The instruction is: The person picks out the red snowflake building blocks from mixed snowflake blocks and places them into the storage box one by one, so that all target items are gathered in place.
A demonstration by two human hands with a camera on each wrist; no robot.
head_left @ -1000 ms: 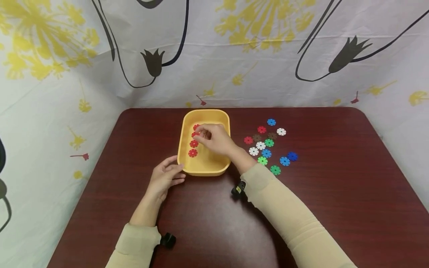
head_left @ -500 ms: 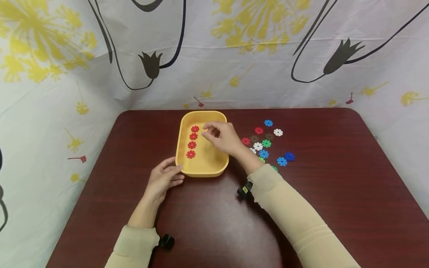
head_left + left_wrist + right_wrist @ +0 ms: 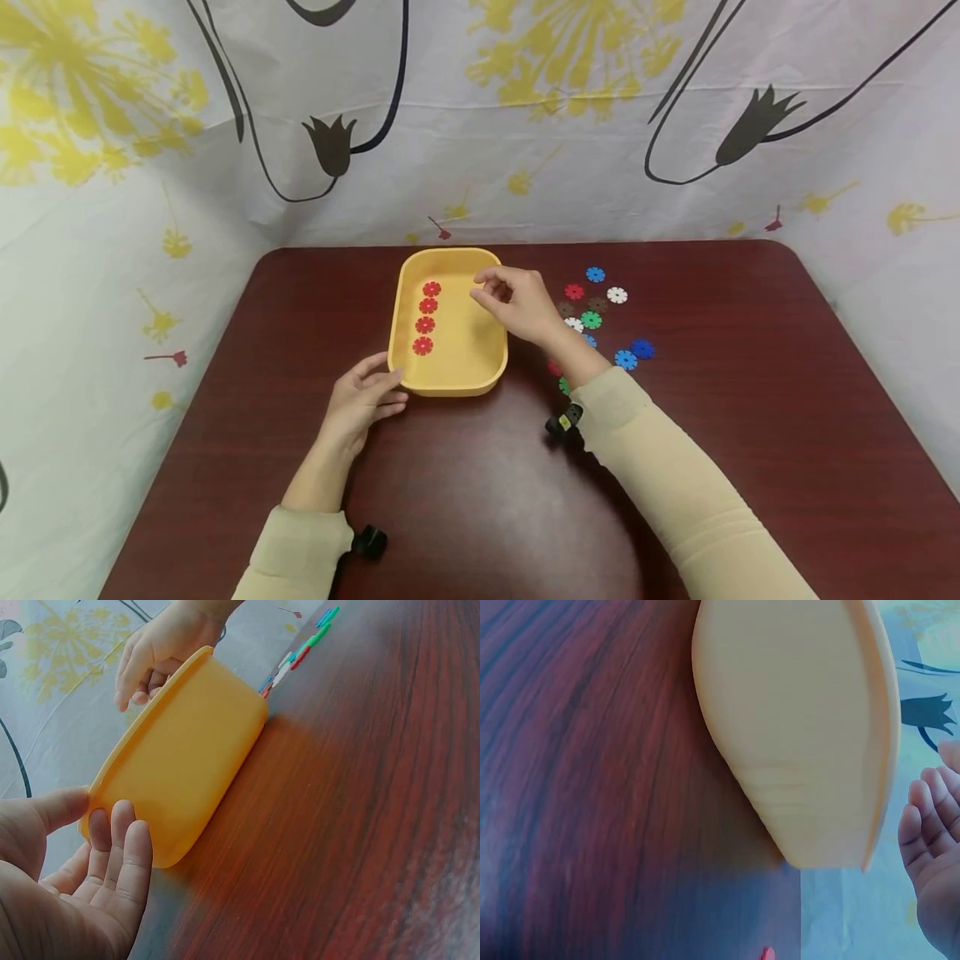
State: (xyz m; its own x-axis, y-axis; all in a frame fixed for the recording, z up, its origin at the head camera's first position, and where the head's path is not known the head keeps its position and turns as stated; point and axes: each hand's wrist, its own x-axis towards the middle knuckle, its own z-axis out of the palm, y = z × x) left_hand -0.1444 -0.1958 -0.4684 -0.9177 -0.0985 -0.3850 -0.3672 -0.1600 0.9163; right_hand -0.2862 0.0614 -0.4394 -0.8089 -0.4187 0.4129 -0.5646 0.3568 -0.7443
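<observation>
A yellow plastic tray [image 3: 468, 362] stands on the table, with several red snowflake discs [image 3: 425, 325] lined up in a column on the left of its floor. My left hand [image 3: 362, 404] holds the tray's near left corner; in the left wrist view the thumb lies at the rim and fingers [image 3: 135, 859] lie along the outer wall. Over the tray's right side hovers my right hand [image 3: 521, 304], fingers loosely bent and nothing visible between them. In the right wrist view that hand [image 3: 937, 862] appears beside the tray's rim, apart from it.
Right of the tray, loose snowflake discs in blue [image 3: 626, 359], white [image 3: 617, 295], green [image 3: 591, 320], red and brown lie scattered on the dark red table [image 3: 750, 375]. My right forearm covers some of them. A patterned cloth [image 3: 525, 200] hangs behind the table.
My right hand has drawn away from the red discs toward the tray's right edge, uncovering the whole column. My left hand keeps its place at the corner.
</observation>
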